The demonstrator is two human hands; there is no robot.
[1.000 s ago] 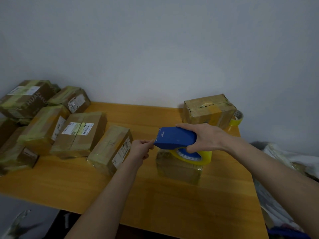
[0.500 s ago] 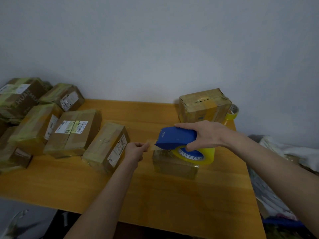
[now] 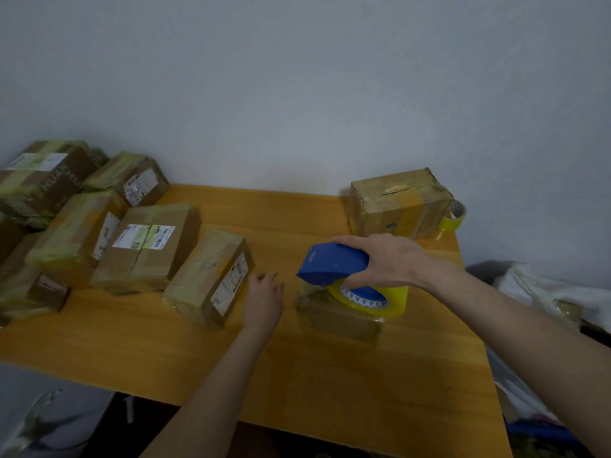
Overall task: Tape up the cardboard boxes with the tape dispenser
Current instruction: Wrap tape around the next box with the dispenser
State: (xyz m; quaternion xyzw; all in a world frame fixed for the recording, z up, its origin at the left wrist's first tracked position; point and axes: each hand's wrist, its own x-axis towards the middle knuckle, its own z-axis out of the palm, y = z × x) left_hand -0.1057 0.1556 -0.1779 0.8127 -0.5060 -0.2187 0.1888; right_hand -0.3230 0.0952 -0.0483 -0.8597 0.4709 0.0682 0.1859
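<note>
A: Far left first?

B: Heap of taped cardboard boxes (image 3: 145,246) with shipping labels showing, crowding the left end of a wooden table (image 3: 330,385). Nearest box (image 3: 208,276) lying at an angle.

A: Then?

B: Left hand (image 3: 264,299), fingers loose and spread, holding nothing, low over the wood between that box and a small box (image 3: 337,320). Unclear whether touching the table.

A: Further right?

B: Blue tape dispenser (image 3: 334,264) down on the small box's top, yellow roll (image 3: 393,299) showing beneath. Right hand (image 3: 386,259) wrapped over the blue housing from above, gripping it.

A: Handling?

B: Small box probably light and stiff, glossy with tape, so likely to skid under a pull. Best pinned flat from above or braced at its left end.

A: Behind?

B: Larger box (image 3: 400,203) with a dark gap along its top seam, and a spare roll (image 3: 454,216) just beside it.
</note>
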